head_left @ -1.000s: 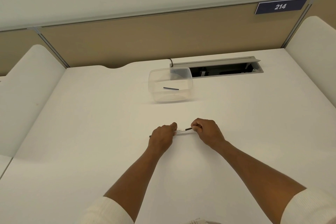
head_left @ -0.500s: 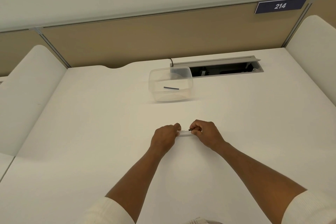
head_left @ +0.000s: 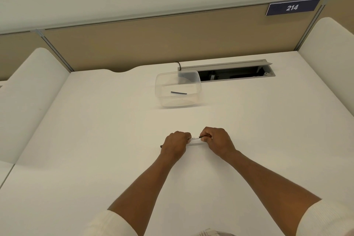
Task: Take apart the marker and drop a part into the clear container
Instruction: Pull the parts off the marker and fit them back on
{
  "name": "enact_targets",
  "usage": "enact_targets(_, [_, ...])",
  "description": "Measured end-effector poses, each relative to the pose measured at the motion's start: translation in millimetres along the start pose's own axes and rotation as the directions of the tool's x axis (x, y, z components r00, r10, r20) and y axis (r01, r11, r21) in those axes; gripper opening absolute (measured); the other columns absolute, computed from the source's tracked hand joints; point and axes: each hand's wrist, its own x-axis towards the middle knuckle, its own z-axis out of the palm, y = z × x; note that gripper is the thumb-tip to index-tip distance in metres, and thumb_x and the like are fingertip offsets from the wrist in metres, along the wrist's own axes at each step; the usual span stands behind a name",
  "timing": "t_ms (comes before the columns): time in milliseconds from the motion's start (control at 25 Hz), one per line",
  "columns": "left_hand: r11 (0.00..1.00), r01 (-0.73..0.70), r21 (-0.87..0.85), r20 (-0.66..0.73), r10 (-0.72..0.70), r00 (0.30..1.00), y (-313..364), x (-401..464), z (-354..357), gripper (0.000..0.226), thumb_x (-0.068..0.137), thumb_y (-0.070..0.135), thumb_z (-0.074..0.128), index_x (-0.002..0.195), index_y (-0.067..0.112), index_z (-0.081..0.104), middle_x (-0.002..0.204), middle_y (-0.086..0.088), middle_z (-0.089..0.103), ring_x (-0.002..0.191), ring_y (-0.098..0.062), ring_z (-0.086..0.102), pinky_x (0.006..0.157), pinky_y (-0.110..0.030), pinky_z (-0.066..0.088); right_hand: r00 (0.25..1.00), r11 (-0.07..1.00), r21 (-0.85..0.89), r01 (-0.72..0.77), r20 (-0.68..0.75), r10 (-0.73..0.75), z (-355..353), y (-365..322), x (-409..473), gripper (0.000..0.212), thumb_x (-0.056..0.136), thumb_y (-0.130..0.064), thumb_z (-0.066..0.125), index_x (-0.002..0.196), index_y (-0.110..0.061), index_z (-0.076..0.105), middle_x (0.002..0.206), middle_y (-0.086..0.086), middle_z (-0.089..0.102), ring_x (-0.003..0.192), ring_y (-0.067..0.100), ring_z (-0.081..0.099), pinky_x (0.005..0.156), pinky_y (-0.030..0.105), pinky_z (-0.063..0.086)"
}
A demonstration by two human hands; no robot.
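Note:
A thin white marker (head_left: 195, 138) with dark ends is held level just above the white desk, near its middle. My left hand (head_left: 176, 143) grips the marker's left part; a dark tip pokes out past the hand's left side. My right hand (head_left: 216, 140) pinches the dark right end with curled fingers. The clear container (head_left: 162, 86) stands farther back on the desk, open-topped. A short dark stick (head_left: 178, 93) lies on its floor.
Behind the container a grey cable hatch (head_left: 229, 65) is set open in the desk (head_left: 95, 140). A tan partition with a sign reading 214 (head_left: 292, 7) runs along the back. White rounded dividers flank the desk left and right.
Both hands have stayed on the marker at the same spot. They came slightly closer together half a second ago and now sit a little wider, showing more white barrel.

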Motion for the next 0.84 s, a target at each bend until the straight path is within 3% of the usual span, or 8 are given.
enact_targets(280, [0.998,-0.011,0.054,0.045,0.009,0.999,16,1,-1,0.023,0.081,0.000,0.043,0.089,0.012,0.062,0.080,-0.014,0.063,0.069,-0.033,0.052,0.059,-0.033,0.035,0.998,0.998,-0.033,-0.059,-0.011,0.058,13,9,-14,0.007,0.087,-0.019,0.061,0.081,-0.023,0.062,0.074,-0.007,0.067,0.073,0.016,0.061,0.068,0.034,0.049])
enact_targets(440, [0.994,-0.034,0.107,0.058,0.028,0.998,17,1,0,0.023,0.080,0.000,0.043,0.089,0.012,0.060,0.079,-0.013,0.063,0.067,-0.033,0.051,0.059,-0.035,0.037,1.000,1.000,0.006,-0.014,0.015,0.014,12,15,-15,0.007,0.086,-0.020,0.063,0.082,-0.025,0.060,0.072,-0.012,0.062,0.072,0.012,0.057,0.069,0.035,0.048])
enact_targets(640, [0.999,-0.010,0.037,0.047,0.009,0.999,9,-2,6,0.024,0.083,0.002,0.045,0.090,0.018,0.061,0.081,-0.006,0.062,0.070,-0.027,0.052,0.057,-0.032,0.034,0.998,0.998,-0.048,0.038,0.047,-0.036,5,18,-12,0.008,0.088,-0.023,0.061,0.081,-0.027,0.062,0.069,-0.014,0.058,0.069,0.006,0.051,0.065,0.031,0.042])
enact_targets(840, [0.999,0.023,-0.038,0.068,-0.020,0.997,3,1,14,0.018,0.087,0.008,0.052,0.090,0.022,0.063,0.082,-0.002,0.063,0.073,-0.026,0.057,0.062,-0.036,0.047,0.996,0.991,-0.137,-0.004,0.092,0.017,5,13,-10,0.014,0.089,-0.021,0.057,0.075,-0.025,0.059,0.066,-0.010,0.057,0.069,0.014,0.052,0.057,0.028,0.036])
